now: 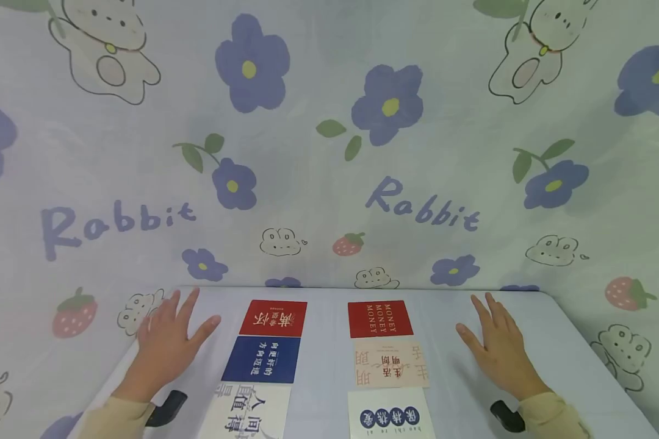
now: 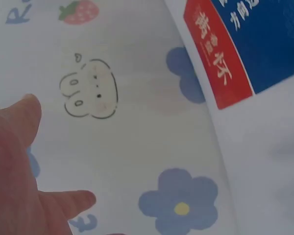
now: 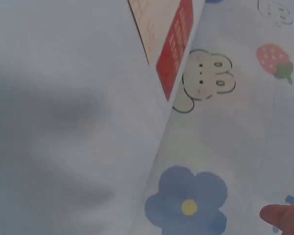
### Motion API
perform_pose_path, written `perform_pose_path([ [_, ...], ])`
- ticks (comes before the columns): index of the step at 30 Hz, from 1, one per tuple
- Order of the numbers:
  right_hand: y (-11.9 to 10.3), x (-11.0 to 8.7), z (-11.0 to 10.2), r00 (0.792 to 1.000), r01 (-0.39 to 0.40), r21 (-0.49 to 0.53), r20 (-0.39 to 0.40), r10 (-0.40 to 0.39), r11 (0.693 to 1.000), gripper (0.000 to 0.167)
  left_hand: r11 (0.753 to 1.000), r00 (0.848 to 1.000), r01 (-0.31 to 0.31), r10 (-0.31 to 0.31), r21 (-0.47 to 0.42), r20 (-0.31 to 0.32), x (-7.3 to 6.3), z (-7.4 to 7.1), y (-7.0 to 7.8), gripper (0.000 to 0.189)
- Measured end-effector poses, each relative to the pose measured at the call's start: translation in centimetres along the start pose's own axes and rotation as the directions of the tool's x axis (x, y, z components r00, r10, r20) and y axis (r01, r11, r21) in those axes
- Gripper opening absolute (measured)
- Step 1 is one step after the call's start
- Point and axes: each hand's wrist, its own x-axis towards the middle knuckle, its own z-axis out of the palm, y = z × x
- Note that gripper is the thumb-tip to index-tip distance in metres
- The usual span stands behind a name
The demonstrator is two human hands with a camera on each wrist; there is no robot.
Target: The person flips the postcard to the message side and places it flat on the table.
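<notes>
My left hand (image 1: pixel 167 341) hovers over the left side of the white table, fingers spread and holding nothing. Beside it lies a column of cards: a red card (image 1: pixel 273 318), a blue card (image 1: pixel 261 360) and a white card with dark characters (image 1: pixel 247 411). On the other side my right hand (image 1: pixel 500 350) is likewise spread and holds nothing. Nearest to it is a second column: a red MONEY card (image 1: pixel 381 319), a cream card with red characters (image 1: pixel 391 363) and a white card with blue circles (image 1: pixel 391 417). Neither hand touches a card.
The white tabletop (image 1: pixel 324 341) runs between the two columns. Behind its far edge hangs a pale curtain (image 1: pixel 307 183) printed with rabbits, flowers and strawberries. A black strap (image 1: pixel 167 408) sits at the left wrist, another black strap (image 1: pixel 507 416) at the right.
</notes>
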Motion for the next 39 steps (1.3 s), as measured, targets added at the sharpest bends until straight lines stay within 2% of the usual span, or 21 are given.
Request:
perform_pose_path([
  [5,-0.8,-0.8,0.6,1.0,0.002,0.025,-0.01,-0.001,1.0,0.07,1.0,0.999,0.022,-0.022,-0.012,0.036,-0.4,0.0,0.9,0.083],
  [12,-1.1,-1.7,1.5,1.0,-0.011,0.038,-0.026,0.012,0.999,0.067,1.0,1.0,0.004,-0.003,-0.023,0.007,-0.7,0.3,2.4,0.081],
  [16,-1.5,-2.2,1.7,0.999,-0.01,0.041,-0.039,0.011,0.999,0.065,0.999,1.0,0.001,0.0,-0.042,0.014,-1.2,0.7,3.4,0.079],
  [25,-2.9,-3.6,2.2,0.998,-0.056,0.059,0.007,0.055,0.997,0.064,0.995,0.997,-0.022,0.03,-0.096,0.076,-1.8,1.6,6.2,0.077],
  [39,-4.1,-4.6,3.0,0.997,-0.076,0.053,0.032,0.075,0.996,0.061,0.992,0.989,-0.01,0.028,-0.122,0.144,-2.8,2.8,9.1,0.078],
])
